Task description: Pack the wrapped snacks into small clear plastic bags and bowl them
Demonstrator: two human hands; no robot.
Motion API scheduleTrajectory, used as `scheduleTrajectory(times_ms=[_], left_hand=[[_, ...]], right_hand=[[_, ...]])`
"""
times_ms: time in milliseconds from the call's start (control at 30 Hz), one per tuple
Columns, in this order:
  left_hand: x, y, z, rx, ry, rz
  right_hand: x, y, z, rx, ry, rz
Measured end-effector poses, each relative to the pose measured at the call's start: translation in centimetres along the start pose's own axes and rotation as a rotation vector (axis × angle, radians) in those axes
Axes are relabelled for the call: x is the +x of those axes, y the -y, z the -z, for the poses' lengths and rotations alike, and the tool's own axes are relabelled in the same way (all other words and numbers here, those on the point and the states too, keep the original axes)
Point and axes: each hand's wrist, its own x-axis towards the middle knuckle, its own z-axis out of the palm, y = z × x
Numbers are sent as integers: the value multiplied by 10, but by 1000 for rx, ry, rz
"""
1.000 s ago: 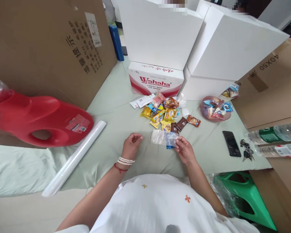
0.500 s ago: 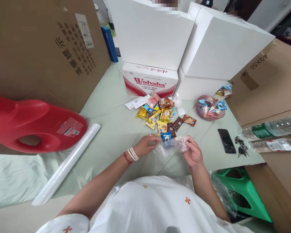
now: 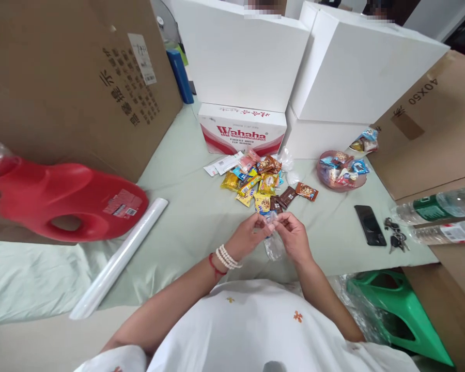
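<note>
Both hands are close together at the near side of a snack pile. My left hand (image 3: 251, 235), with a beaded bracelet on the wrist, pinches the top of a clear plastic bag (image 3: 274, 248). On the bag's other side, my right hand (image 3: 294, 237) is also closed on its upper edge, fingertips nearly touching the left ones. The lower part of the bag hangs crumpled between them. Just beyond lie wrapped snacks (image 3: 269, 183) in yellow, brown and blue packets. A brown cookie packet (image 3: 306, 191) lies at the pile's right.
A pink bowl of snacks (image 3: 341, 182), a phone (image 3: 370, 225), keys (image 3: 397, 238) and water bottles (image 3: 445, 206) lie to the right. A red detergent jug (image 3: 93, 181) and white roll (image 3: 120, 258) are left. Behind stands a Wahaba-style carton (image 3: 242, 129) under white boxes (image 3: 244, 62).
My hands have come together from opposite sides of the bag. The bag was spread out between them and is now gathered and crumpled. The view has shifted slightly.
</note>
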Motion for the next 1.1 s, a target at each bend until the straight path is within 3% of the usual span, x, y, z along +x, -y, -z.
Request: scheduleTrajectory(times_ms=[133, 300, 400, 500, 567, 667, 767, 900, 1000, 1100], left_hand=[[12, -7, 7, -121, -62, 38], [6, -19, 26, -273, -163, 105], [2, -24, 20, -261, -163, 127], [4, -23, 7, -238, -60, 179], [7, -21, 3, -318, 7, 213], [11, -17, 6, -486, -9, 226], [11, -15, 14, -556, -43, 245], [8, -12, 20, -553, -40, 224], [5, -8, 26, -488, -88, 184], [3, -6, 40, -456, -88, 195]], right_hand=[[8, 27, 5, -145, 41, 67], [14, 51, 14, -88, 13, 84], [12, 50, 3, -46, -21, 62], [11, 45, -13, -67, 27, 46], [12, 43, -18, -78, 74, 53], [14, 44, -12, -108, 27, 109], [13, 45, -1, -296, -2, 269], [11, 38, 9, -638, 162, 417], [16, 30, 15, -572, 155, 373], [24, 25, 21, -356, 113, 222]])
